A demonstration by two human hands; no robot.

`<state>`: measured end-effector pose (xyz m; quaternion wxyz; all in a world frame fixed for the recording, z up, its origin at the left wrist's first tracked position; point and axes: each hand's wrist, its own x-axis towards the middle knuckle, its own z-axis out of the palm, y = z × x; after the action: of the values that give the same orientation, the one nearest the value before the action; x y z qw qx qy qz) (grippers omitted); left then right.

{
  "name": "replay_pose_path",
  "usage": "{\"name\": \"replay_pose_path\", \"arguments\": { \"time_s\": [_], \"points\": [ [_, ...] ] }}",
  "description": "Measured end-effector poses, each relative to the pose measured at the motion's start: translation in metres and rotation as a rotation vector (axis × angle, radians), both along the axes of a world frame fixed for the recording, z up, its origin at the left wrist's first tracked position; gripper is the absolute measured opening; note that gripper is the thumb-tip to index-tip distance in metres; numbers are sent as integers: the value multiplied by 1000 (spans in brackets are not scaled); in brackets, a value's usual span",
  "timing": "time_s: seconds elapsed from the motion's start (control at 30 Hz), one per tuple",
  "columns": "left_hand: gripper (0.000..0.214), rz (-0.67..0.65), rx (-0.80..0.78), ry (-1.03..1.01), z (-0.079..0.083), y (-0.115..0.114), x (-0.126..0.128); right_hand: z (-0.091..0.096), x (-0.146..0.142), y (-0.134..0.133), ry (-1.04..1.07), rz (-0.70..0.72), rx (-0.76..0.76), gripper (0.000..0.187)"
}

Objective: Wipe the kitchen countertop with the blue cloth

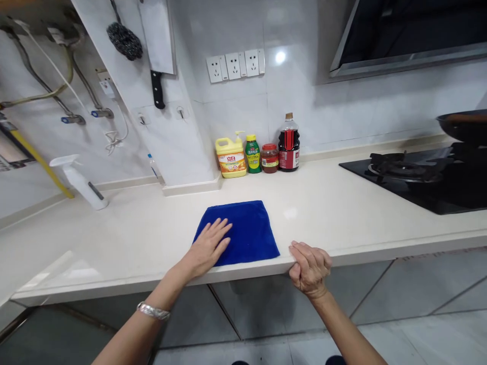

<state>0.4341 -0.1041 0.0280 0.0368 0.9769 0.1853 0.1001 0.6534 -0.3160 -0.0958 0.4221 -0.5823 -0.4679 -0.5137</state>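
A blue cloth [251, 230] lies spread flat on the white countertop [323, 208], close to its front edge. My left hand [208, 246] rests palm down on the cloth's left part, fingers stretched out and slightly apart. Just right of the cloth, my right hand [311, 268] is curled round the counter's front edge, fingers on top and thumb at the front. A silver bracelet [153, 310] circles my left wrist.
Against the back wall stand a yellow pump jug [231, 159], a green bottle [253, 154], a red-lidded jar [270, 159] and a dark sauce bottle [289, 144]. A white spray bottle [81, 182] stands left; a black gas stove [429, 177] lies right. A cleaver [158, 45] hangs above.
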Motion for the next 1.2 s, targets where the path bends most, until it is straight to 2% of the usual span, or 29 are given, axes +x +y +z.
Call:
{"name": "replay_pose_path", "arguments": {
  "time_s": [0.13,0.23,0.47,0.73,0.93,1.03,1.13,1.2],
  "points": [
    [58,-141,49,5,-7,-43,42,2,0,-1,-2,5,-11,40],
    [54,-205,11,31,-13,-57,57,3,0,-2,-2,14,-19,46],
    [53,-221,-42,20,-12,-58,60,3,1,1,-9,0,4,48],
    [52,-377,36,75,-11,-74,63,5,1,1,5,-15,-12,39],
    [55,-383,-7,131,2,-80,61,5,0,-3,11,-5,-21,37],
    [56,-322,-9,58,11,-70,43,3,0,-4,23,21,-38,40],
    [58,-107,32,-69,10,-45,11,1,0,-4,18,36,-44,42],
    [60,58,37,-38,2,-28,-9,1,1,-4,4,30,-50,41]
  ]
}}
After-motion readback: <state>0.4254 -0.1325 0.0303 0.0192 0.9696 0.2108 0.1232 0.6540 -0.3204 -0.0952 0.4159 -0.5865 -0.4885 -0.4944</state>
